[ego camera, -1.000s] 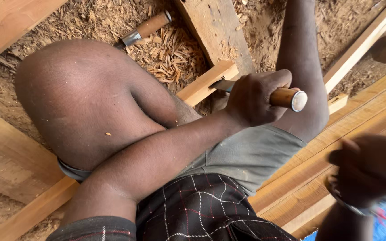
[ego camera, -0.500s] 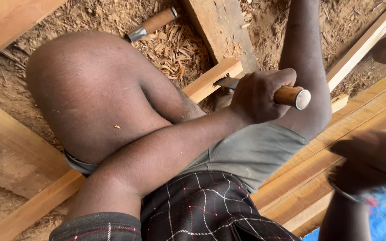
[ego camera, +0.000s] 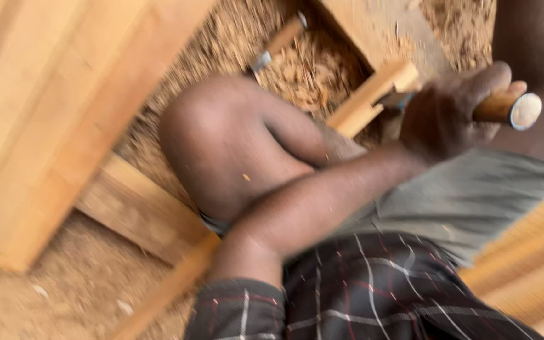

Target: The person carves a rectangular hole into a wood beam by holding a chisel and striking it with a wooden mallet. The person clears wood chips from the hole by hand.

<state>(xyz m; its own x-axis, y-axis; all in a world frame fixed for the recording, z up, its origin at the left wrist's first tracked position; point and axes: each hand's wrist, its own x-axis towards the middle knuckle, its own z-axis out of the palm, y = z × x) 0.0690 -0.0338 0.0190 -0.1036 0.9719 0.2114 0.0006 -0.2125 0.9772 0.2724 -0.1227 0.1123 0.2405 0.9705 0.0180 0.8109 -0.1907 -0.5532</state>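
Note:
My left hand [ego camera: 451, 113] is closed around the wooden handle of a chisel [ego camera: 511, 108], whose metal-capped end sticks out to the right. The chisel's blade end [ego camera: 393, 99] rests against a pale wooden rail [ego camera: 373, 94]. My left forearm runs up from a plaid sleeve [ego camera: 240, 311] at the bottom, across my bent bare knee [ego camera: 221, 138]. My right hand is out of view. The picture is motion-blurred.
A second chisel [ego camera: 279, 45] with a wooden handle lies on wood shavings [ego camera: 310, 69] beyond the knee. Wide pale boards [ego camera: 64, 113] fill the left side, with a beam [ego camera: 140, 211] under my leg. More planks [ego camera: 530, 264] lie at the lower right. Sawdust covers the ground.
The view has swung left and closer, bringing the wide boards into sight. My right hand, seen at the right edge before, has left the picture. My left hand keeps its grip on the chisel.

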